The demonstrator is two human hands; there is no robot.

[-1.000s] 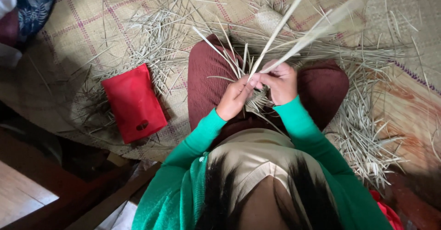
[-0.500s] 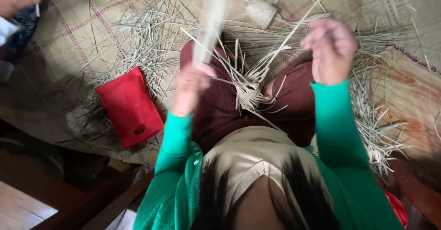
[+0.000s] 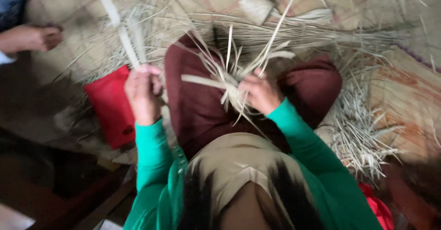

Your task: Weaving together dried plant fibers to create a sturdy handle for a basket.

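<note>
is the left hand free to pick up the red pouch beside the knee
Probably not as things stand: the left hand is closed around a long pale strip. The red pouch lies uncovered on the mat just below that hand, so only the strip it holds is in the way.

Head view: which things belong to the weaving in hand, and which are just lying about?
In hand:
- left hand gripping pale leaf strips
- right hand holding the half-woven strip bundle

Lying about:
- red pouch
- loose strips on the woven mat
- small woven piece
- another person's hand
</note>
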